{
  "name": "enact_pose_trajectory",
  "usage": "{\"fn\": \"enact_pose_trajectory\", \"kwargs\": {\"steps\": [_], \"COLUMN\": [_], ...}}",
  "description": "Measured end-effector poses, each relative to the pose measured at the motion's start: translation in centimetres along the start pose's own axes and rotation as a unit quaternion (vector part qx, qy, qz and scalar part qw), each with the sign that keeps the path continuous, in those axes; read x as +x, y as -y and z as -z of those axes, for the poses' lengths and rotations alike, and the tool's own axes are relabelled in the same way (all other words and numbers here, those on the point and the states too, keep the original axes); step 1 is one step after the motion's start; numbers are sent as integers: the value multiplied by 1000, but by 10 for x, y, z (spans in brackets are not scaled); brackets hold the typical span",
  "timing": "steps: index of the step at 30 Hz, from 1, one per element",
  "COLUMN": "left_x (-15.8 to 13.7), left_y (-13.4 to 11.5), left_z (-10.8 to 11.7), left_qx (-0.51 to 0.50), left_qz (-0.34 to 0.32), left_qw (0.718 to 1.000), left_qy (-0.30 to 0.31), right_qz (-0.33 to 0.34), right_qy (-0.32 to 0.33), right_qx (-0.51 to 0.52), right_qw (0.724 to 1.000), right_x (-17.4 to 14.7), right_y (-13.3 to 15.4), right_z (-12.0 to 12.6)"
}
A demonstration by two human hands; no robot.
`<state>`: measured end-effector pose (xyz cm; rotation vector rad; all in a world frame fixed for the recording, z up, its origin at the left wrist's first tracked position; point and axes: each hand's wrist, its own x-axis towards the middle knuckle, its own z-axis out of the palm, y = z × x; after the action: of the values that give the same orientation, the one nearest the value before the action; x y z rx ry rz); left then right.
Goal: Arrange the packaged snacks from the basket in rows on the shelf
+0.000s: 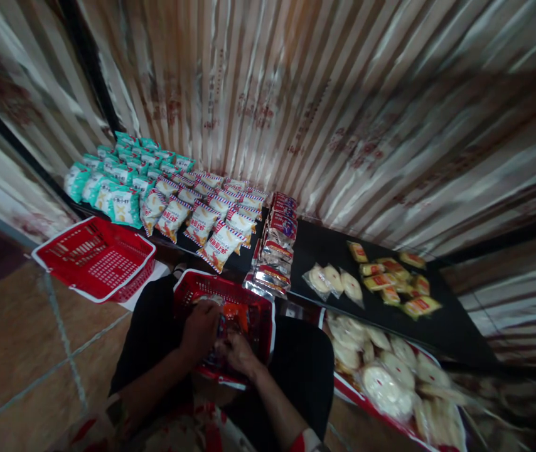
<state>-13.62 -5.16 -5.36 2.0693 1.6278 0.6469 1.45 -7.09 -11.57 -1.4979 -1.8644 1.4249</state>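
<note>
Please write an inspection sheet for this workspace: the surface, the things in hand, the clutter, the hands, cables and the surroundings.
Surface: black shelf, low, along the wall.
Things in hand: red basket on the person's lap, with small packets inside; blurred, kind unclear.
Clutter: teal snack bags, red-and-white snack bags, a row of silver packs, yellow packets and round cakes on the shelf; an empty red basket on the floor; a basket of round cakes at the right.
Hands: left hand and right hand both in the lap basket, on the packets; grip unclear.
Cables: nothing seen.
Surroundings: striped curtain, tiled floor.
</note>
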Motion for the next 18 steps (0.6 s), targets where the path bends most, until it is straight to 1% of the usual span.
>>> {"fn": "enact_pose_trajectory", "kwargs": {"steps": [3, 6, 8, 10, 12, 14, 18], "left_x": [9, 19, 25, 30, 32, 33, 38], "left_y": [-19, -40, -53, -65, -74, -80, -85], "left_z": [18, 34, 41, 47, 48, 46, 32], "left_qx": [-20, -38, -44, -49, -51, -50, -58], "left_qz": [-54, -110, -143, -167, -181, -187, -171], "left_qw": [998, 992, 986, 980, 974, 971, 976], "left_qy": [-24, -56, -76, -100, -125, -139, -125], "right_qz": [8, 5, 19, 29, 31, 18, -5], "right_qy": [-47, -66, -78, -106, -146, -184, -254], "right_qx": [62, 115, 146, 180, 216, 251, 294], "right_qw": [997, 991, 986, 978, 965, 950, 921], "right_x": [-10, -18, -22, -24, -25, -26, -26], "right_y": [9, 22, 33, 44, 53, 60, 65], "right_z": [10, 26, 38, 50, 63, 77, 107]}}
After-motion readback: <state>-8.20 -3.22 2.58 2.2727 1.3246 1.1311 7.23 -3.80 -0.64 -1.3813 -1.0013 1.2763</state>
